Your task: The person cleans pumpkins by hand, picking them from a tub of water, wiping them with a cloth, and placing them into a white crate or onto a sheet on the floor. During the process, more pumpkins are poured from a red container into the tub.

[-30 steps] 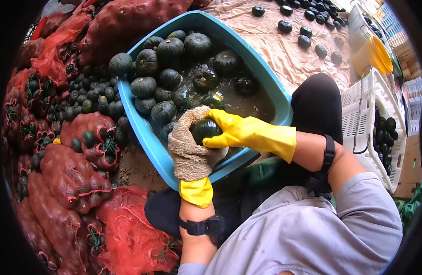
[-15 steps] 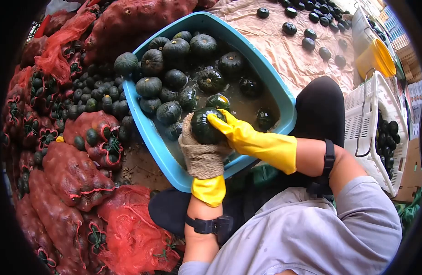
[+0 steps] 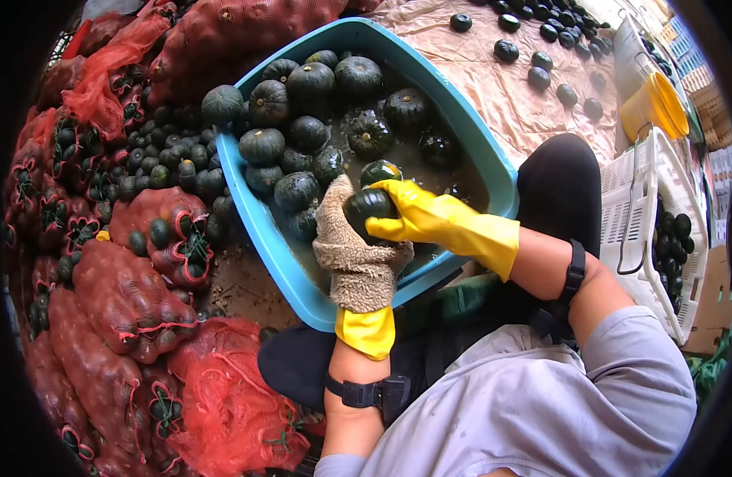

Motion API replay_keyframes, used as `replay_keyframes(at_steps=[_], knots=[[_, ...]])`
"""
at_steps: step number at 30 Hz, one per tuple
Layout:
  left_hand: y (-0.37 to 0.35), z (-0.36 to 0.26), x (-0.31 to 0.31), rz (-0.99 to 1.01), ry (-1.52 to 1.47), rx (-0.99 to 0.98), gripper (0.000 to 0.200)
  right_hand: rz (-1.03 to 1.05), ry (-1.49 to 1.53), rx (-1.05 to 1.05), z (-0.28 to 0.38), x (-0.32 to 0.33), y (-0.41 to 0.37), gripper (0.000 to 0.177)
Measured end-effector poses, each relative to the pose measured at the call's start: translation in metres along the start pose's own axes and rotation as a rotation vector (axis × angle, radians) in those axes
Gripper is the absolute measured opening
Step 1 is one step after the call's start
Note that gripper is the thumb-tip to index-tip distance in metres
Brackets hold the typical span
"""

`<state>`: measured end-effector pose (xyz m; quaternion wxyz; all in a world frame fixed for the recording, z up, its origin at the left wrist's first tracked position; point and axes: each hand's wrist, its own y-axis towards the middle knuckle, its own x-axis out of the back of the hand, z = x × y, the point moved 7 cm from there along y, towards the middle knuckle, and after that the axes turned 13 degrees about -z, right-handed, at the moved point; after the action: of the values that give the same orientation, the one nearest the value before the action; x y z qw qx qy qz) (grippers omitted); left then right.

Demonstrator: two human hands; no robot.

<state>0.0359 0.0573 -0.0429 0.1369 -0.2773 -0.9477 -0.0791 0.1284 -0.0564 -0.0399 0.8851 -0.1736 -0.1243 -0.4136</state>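
Note:
Between my two hands is a wet, dark green pumpkin [image 3: 369, 213], held over the near side of a blue tub [image 3: 262, 238]. My left hand [image 3: 354, 246] wears a brown cloth mitt over a yellow rubber glove and cups the pumpkin from the left and below. Yellow-gloved, my right hand [image 3: 421, 219] grips it from the right, thumb and fingers curled round its side. Murky water fills the tub, with several more green pumpkins [image 3: 304, 133] in it, many piled at the left side.
Red mesh sacks [image 3: 131, 298] of pumpkins crowd the left, beside loose pumpkins [image 3: 171, 155] on the floor. Pumpkins [image 3: 506, 51] lie on a tan sheet [image 3: 469, 79] at the back. At right stand a white crate [image 3: 624, 199] holding pumpkins and a yellow bucket [image 3: 656, 103].
The pumpkin has turned in my hands, and my right hand has shifted slightly lower over it. The mitt now reaches higher along its left side.

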Motion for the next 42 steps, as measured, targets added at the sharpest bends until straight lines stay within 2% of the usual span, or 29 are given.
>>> replay_keyframes(at_steps=[1,2,3,5,6,8,9,10,11,15,16,17,18,22,23,25,27,28,30,31,32,33,35,36,37,38,39,41,42], knots=[[0.002,-0.018,0.006,0.023,0.05,-0.175,0.09,0.017,-0.167,0.361,0.011,0.0,-0.001,0.088],[0.006,-0.03,0.01,0.069,0.059,-0.287,0.09,0.091,-0.352,0.273,0.028,0.0,-0.013,0.091],[0.009,-0.04,0.015,0.127,0.054,-0.38,0.089,0.071,-0.29,0.368,0.023,-0.003,-0.014,0.087],[0.013,-0.037,0.014,0.188,-0.007,-0.422,0.089,0.2,0.001,-0.08,0.046,0.018,-0.028,0.077],[0.014,-0.023,0.006,0.176,-0.061,-0.377,0.089,0.163,0.251,-0.055,0.018,0.004,-0.019,0.074],[0.006,-0.018,-0.002,0.094,-0.065,-0.207,0.088,0.019,0.197,0.099,-0.021,-0.013,-0.005,0.074],[-0.002,-0.028,-0.001,0.043,-0.024,-0.103,0.088,-0.068,0.272,-0.05,-0.017,-0.011,-0.007,0.076],[0.0,-0.023,-0.005,0.018,-0.006,-0.04,0.087,-0.183,0.104,-0.013,-0.011,-0.003,-0.015,0.08],[0.001,-0.021,-0.006,0.017,0.012,-0.04,0.086,-0.233,0.134,0.057,-0.008,-0.002,-0.012,0.083],[0.012,-0.022,-0.002,0.083,0.089,-0.277,0.083,-0.128,0.264,-0.181,0.026,0.035,-0.03,0.069],[0.011,-0.023,0.001,0.1,0.117,-0.339,0.082,-0.26,0.544,-0.096,0.011,0.051,-0.023,0.07],[0.011,-0.024,0.005,0.111,0.148,-0.394,0.081,-0.388,0.551,-0.126,0.031,0.089,-0.037,0.064],[0.01,-0.024,0.007,0.112,0.196,-0.446,0.081,-0.501,0.632,-0.061,0.028,0.129,-0.044,0.06],[0.008,-0.016,0.003,0.029,0.541,-0.701,0.078,-1.02,1.073,0.373,-0.036,0.364,-0.132,0.045],[0.007,-0.014,0.001,0.001,0.603,-0.735,0.077,-1.179,1.018,0.43,-0.051,0.406,-0.162,0.045],[0.011,-0.01,-0.001,0.027,0.602,-0.707,0.077,-1.453,0.733,0.454,-0.068,0.448,-0.211,0.046],[0.018,-0.005,-0.003,0.063,0.543,-0.622,0.076,-1.535,0.223,0.417,-0.064,0.442,-0.229,0.048],[0.019,0.0,-0.002,0.076,0.509,-0.574,0.075,-1.47,0.012,0.447,-0.051,0.424,-0.221,0.048],[0.018,0.008,-0.001,0.1,0.473,-0.492,0.075,-1.089,-0.089,0.565,-0.023,0.358,-0.173,0.049],[0.017,0.009,-0.001,0.108,0.474,-0.473,0.074,-0.815,0.057,0.576,-0.014,0.313,-0.139,0.05],[0.016,0.01,0.0,0.113,0.491,-0.468,0.074,-0.482,0.561,0.42,-0.021,0.267,-0.098,0.046],[0.015,0.01,0.0,0.122,0.531,-0.488,0.074,-0.353,0.319,0.333,-0.004,0.216,-0.078,0.045],[0.01,-0.003,0.004,0.04,0.804,-0.733,0.07,-0.091,-0.16,0.155,0.02,0.121,-0.047,0.045],[0.009,-0.005,0.007,0.001,0.739,-0.755,0.067,0.095,-0.351,0.001,0.006,0.086,-0.034,0.056],[0.007,-0.007,0.009,-0.036,0.674,-0.78,0.065,0.275,-0.753,0.016,-0.017,0.051,-0.015,0.075],[0.005,-0.007,0.008,-0.02,0.711,-0.801,0.067,0.445,-0.87,-0.007,-0.042,0.019,-0.004,0.087],[0.006,-0.006,0.007,-0.011,0.748,-0.823,0.068,0.503,-0.889,-0.064,-0.042,-0.001,-0.006,0.089],[0.017,0.012,-0.003,0.099,0.806,-0.714,0.075,0.575,-0.654,0.02,-0.082,-0.028,0.027,0.094],[0.021,0.022,-0.007,0.153,0.836,-0.66,0.078,0.55,-0.66,0.004,-0.095,-0.03,0.033,0.092]])
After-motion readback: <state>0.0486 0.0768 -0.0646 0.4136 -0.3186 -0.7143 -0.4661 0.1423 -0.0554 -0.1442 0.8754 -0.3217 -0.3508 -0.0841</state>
